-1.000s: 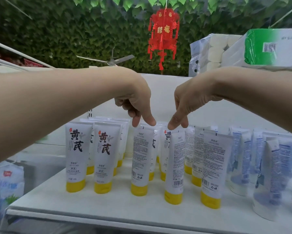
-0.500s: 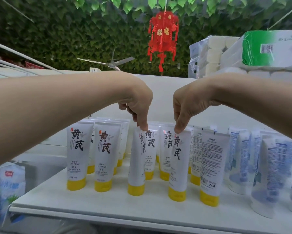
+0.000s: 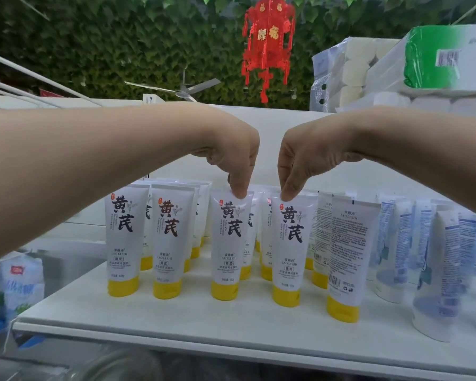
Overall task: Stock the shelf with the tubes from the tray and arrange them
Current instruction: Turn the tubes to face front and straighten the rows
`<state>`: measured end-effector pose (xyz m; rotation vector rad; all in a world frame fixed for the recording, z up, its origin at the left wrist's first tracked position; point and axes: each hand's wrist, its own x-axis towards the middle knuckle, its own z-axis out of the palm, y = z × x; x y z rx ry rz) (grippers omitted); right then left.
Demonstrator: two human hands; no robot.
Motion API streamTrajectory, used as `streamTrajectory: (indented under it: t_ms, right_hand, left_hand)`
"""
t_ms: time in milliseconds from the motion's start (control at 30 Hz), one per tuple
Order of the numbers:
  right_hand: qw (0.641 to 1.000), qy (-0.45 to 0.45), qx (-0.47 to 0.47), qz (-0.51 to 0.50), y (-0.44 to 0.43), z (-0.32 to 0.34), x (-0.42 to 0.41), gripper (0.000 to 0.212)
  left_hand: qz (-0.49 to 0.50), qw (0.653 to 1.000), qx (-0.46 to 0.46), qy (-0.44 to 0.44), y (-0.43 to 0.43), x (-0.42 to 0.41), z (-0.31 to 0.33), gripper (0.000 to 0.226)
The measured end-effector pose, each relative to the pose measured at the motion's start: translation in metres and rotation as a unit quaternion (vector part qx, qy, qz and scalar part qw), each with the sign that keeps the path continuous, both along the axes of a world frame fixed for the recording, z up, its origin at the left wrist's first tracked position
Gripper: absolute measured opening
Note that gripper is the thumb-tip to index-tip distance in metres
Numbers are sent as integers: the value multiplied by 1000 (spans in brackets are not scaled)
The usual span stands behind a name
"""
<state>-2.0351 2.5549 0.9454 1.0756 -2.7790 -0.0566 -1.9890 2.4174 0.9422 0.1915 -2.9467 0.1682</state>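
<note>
Left hand (image 3: 232,158) pinches one tube (image 3: 230,243) at its top, right hand (image 3: 300,160) the neighbour tube (image 3: 289,251) (five yellow-capped in front, two left of the grip), both since turned label-forward.

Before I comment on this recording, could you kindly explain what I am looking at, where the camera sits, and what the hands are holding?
There is no machine here: these are a person's two bare hands, filmed by one wide-angle camera worn on the head, looking forward and down. The white shelf carries rows of upright yellow-capped tubes, and blue-and-white tubes stand further right. The left hand pinches the top edge of the centre tube, and the right hand pinches the neighbouring tube just to its right. Both stand on the shelf with their printed fronts towards the camera. The back-facing tube next along shows its small-print label instead. Packs of paper rolls sit behind, at the top right.
</note>
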Motion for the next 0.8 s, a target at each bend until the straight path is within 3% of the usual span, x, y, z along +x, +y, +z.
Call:
streamTrajectory:
  t_ms: [533, 800]
  right_hand:
    - [999, 4, 44, -2, -10, 6, 6, 22]
    - [998, 3, 64, -2, -12, 7, 7, 14]
  left_hand:
    - [-6, 1000, -20, -7, 8, 2, 3, 16]
    - [-14, 1000, -23, -3, 10, 0, 3, 17]
